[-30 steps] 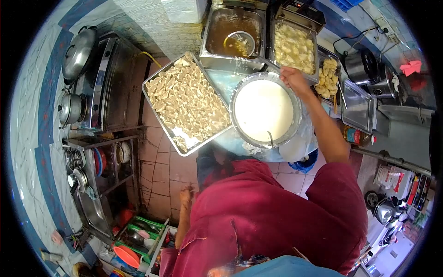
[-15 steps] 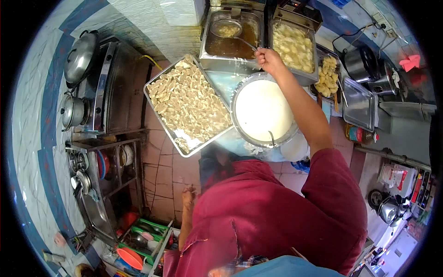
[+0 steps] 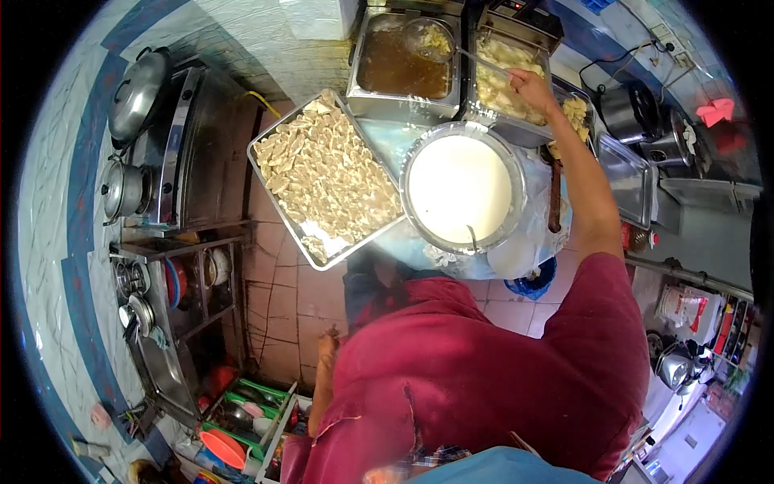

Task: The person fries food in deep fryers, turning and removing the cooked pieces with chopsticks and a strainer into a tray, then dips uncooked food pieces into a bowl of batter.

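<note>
My right hand (image 3: 528, 87) grips the long handle of a metal skimmer (image 3: 434, 36). Yellowish bits of food lie in the skimmer's bowl, which is over the right part of the left fryer tank (image 3: 395, 68) of brown oil. Its handle crosses above the right fryer tank, where pale battered pieces (image 3: 501, 85) float close together. In front of the fryers stands a round basin (image 3: 461, 194) of creamy white batter, a thin handle sticking out of it. To its left is a metal tray (image 3: 329, 181) spread with floury slices. My left hand (image 3: 326, 348) hangs low beside my body, its fingers too unclear to read.
On the right are fried pieces (image 3: 574, 117), an empty-looking metal tray (image 3: 625, 177) and a dark pot (image 3: 629, 111). A steel stove unit (image 3: 205, 153) with pots stands at left, above a rack. A blue bin (image 3: 534, 282) sits below the table's right end.
My right hand has moved right, from the left tank's front corner to above the right tank. The skimmer has shifted right within the left tank's area. My left hand stays low.
</note>
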`<state>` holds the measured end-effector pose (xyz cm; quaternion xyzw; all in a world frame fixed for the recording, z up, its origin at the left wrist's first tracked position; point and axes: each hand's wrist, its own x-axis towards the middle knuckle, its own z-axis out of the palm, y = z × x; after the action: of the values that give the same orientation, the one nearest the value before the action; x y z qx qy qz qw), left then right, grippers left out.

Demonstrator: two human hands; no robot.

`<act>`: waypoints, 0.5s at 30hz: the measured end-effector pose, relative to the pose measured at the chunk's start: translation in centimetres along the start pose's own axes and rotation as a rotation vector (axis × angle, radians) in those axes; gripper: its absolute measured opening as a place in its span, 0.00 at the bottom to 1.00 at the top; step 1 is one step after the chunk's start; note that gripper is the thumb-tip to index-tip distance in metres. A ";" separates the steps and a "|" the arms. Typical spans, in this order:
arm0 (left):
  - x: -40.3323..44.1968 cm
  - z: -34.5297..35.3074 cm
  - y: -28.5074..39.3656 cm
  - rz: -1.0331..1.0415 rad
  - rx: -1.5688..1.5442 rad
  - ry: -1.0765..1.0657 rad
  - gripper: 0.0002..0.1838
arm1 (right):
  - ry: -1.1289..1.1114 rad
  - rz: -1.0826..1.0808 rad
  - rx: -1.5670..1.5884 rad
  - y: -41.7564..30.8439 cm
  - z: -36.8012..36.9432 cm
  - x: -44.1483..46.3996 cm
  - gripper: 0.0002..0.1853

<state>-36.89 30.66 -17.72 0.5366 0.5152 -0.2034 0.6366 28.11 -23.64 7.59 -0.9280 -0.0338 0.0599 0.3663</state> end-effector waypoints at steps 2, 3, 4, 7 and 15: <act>1.3 -0.4 -0.1 0.017 0.094 0.026 0.20 | -0.054 -0.025 0.007 2.3 0.8 -0.5 0.20; 0.7 -0.2 0.7 0.041 0.111 0.020 0.20 | -0.083 -0.038 0.011 3.1 1.2 -0.6 0.20; -0.4 0.2 2.5 0.064 0.128 0.014 0.20 | -0.108 -0.026 -0.025 2.5 1.3 -1.6 0.19; 0.4 0.6 2.1 0.019 0.072 0.072 0.19 | -0.203 -0.057 -0.047 1.6 2.2 -4.9 0.16; -1.0 1.4 2.4 -0.015 0.039 0.101 0.18 | -0.133 0.358 0.673 -4.1 8.1 -9.9 0.08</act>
<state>-34.72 29.98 -15.86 0.5546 0.5467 -0.1908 0.5976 17.08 -16.25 5.40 -0.7412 0.1266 0.1905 0.6311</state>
